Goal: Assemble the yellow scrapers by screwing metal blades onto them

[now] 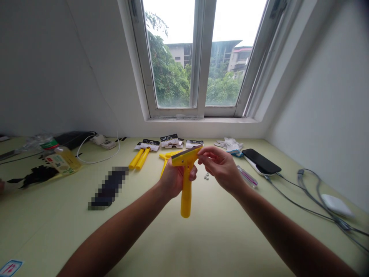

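The pale green table (187, 246) spread beneath the yellow T-shaped scraper (186, 192), which you held in the air, handle hanging down and head tilted up toward its right end. Your left hand (172, 181) was wrapped around the scraper's neck, fingers curled in a grip. Your right hand (220, 165) was at the right end of its head, thumb and fingers bent close together; whether they pinched it or only touched it, I could not tell. The scraper looked light, stiff and a little slippery, being apparently smooth plastic; neck and handle seemed your safest hold, as the dark strip (188, 150) along its head might have been sharp. Beyond the scraper lay a second yellow scraper (165, 156), partly hidden; to its right, small silvery pieces (206, 176), perhaps screws.
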Demonstrator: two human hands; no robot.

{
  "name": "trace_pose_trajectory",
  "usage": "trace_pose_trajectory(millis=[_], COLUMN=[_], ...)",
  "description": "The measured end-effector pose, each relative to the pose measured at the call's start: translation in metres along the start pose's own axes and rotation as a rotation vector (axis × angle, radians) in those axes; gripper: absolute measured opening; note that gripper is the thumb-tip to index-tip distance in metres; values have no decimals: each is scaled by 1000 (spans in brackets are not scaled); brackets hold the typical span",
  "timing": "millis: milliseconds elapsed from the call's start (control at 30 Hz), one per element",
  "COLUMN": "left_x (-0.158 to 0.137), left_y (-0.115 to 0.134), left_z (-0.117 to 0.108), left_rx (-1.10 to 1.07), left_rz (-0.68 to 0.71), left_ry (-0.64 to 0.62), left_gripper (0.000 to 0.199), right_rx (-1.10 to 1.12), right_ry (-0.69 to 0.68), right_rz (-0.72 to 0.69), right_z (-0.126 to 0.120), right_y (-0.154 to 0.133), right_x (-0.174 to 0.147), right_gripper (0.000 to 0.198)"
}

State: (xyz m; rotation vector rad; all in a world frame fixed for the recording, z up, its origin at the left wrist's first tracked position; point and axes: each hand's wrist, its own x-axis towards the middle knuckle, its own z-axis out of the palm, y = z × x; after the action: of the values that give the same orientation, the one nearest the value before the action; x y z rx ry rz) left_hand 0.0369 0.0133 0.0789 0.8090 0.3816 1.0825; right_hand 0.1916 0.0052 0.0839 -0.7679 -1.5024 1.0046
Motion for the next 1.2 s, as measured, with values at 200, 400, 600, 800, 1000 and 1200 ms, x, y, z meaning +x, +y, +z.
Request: trace_pose_trajectory(millis=[200, 400, 600, 800, 1000, 1200], left_x=[0, 0, 3, 7, 15, 22], left_y=[0, 0, -3, -9, -8, 0], left_z=[0, 3, -3, -11, -22, -34], left_rx=[-1, 35, 53, 20, -73, -124], left_rz=[0, 9, -7, -12, 62, 132], left_ry=[8, 14, 36, 44, 137, 142], left_gripper=[26, 22, 17, 18, 17, 10], right_rx=[15, 43, 246, 232, -331, -1323], right_ry=[27, 55, 33, -110, -108, -91], right_rz=[8, 32, 134, 210, 182, 528], right_z=[3, 5, 5, -4, -49, -159], right_y=[1, -1, 11, 21, 28, 57], right_x=[0, -2, 2, 9, 26, 33], right_gripper=[18, 20, 36, 45, 46, 44])
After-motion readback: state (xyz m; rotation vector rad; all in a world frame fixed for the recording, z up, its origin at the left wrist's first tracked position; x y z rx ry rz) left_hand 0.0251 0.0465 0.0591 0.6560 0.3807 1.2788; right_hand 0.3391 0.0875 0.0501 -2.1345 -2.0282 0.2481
